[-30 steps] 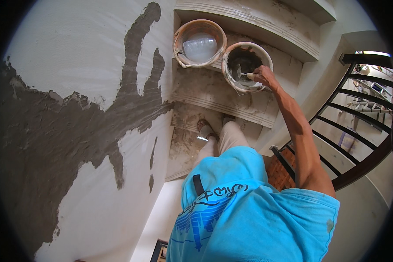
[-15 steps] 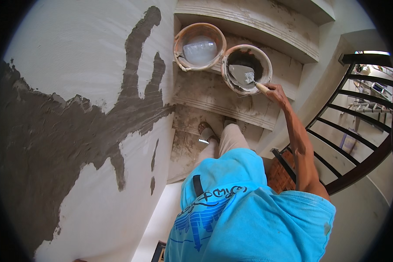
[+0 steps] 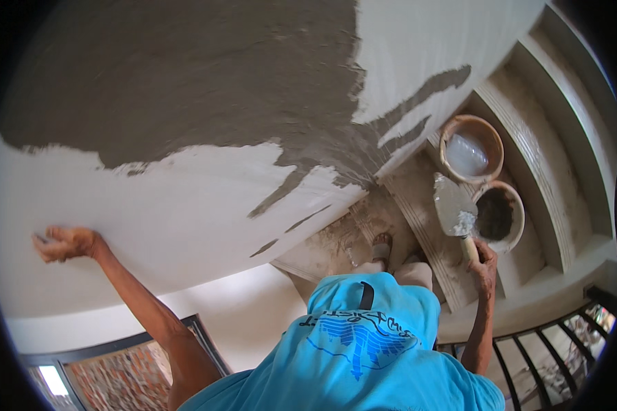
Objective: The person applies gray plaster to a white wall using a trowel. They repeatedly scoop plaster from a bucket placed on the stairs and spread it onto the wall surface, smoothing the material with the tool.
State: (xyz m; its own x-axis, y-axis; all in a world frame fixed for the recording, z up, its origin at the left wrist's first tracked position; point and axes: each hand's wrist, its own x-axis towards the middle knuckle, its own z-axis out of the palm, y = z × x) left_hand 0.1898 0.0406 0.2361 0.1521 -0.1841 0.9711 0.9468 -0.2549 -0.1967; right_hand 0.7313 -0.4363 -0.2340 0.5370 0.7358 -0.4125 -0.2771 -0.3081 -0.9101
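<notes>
My right hand (image 3: 485, 266) is wrapped round the pale handle of a pointed trowel (image 3: 450, 204). Its blade is smeared grey, with whitish lumps near the neck, and hangs just left of a bucket (image 3: 518, 233) lined with dark grey mortar. Behind that stands a second bucket (image 3: 495, 130) holding cloudy water and what looks like a clear plastic object. My left hand (image 3: 67, 244) is raised at the far left before the white wall, fingers loosely bent and holding nothing; whether it touches the wall I cannot tell. Grey plaster (image 3: 206, 75) spreads in a ragged patch across that wall.
Both buckets stand on dusty stairs (image 3: 418, 219) that rise to the right. A dark railing (image 3: 541, 363) runs along the lower right. At the lower left is a dark-framed opening (image 3: 68, 359) with brickwork behind it. My sandalled feet stand on a step.
My view has swung left toward the wall. The trowel has come out of the mortar bucket in my right hand. My left hand, unseen before, is now in view.
</notes>
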